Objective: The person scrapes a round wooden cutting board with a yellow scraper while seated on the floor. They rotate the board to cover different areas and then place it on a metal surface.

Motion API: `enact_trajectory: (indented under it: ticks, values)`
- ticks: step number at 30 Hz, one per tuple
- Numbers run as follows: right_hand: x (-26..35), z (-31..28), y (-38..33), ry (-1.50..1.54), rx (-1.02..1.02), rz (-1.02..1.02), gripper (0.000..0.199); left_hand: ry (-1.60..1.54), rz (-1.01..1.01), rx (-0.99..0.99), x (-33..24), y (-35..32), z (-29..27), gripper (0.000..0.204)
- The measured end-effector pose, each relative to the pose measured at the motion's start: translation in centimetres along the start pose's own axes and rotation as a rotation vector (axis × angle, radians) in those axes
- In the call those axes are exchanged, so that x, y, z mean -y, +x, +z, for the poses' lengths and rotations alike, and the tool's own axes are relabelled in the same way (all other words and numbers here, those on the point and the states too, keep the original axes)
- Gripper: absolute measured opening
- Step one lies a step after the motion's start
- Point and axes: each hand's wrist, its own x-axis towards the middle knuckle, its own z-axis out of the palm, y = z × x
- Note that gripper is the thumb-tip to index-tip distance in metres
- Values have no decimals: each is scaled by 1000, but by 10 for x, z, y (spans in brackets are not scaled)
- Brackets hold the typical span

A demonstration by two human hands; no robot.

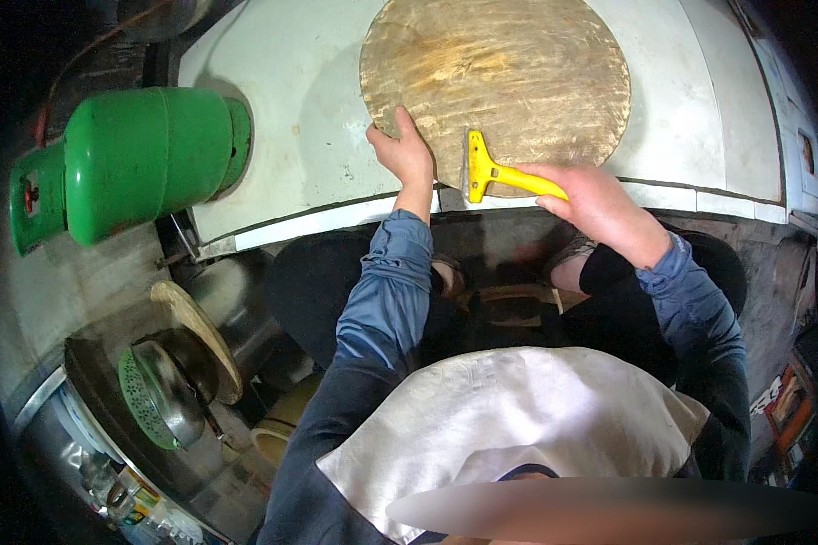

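A large round wooden board (500, 82) with a scratched brown top lies flat on the pale table. At its near left edge is my left hand (405, 162), closed on the rim with one digit on the top; the other fingers are mostly hidden. My right hand (604, 207) is closed around the handle of a yellow scraper (495, 170), at the board's near edge. The scraper's head points left, its thin blade side facing my left hand. Whether the blade touches the board I cannot tell.
A green gas cylinder (145, 159) lies on its side left of the white table (291, 173). Lower left are a green perforated colander (144, 395), a round wooden lid (200, 336) and a dark pan. My apron (518, 400) covers my lap.
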Motion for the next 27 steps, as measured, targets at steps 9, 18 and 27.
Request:
enact_trajectory:
  ticks: [9,18,27]
  values:
    - [-13,-26,-8,-1,38,131,39,-63,14,-4,9,3,3,41]
    - [-9,-17,0,19,54,107,39,-55,16,6,8,3,2,44]
    - [-13,-13,2,50,49,97,41,-65,11,11,13,5,5,45]
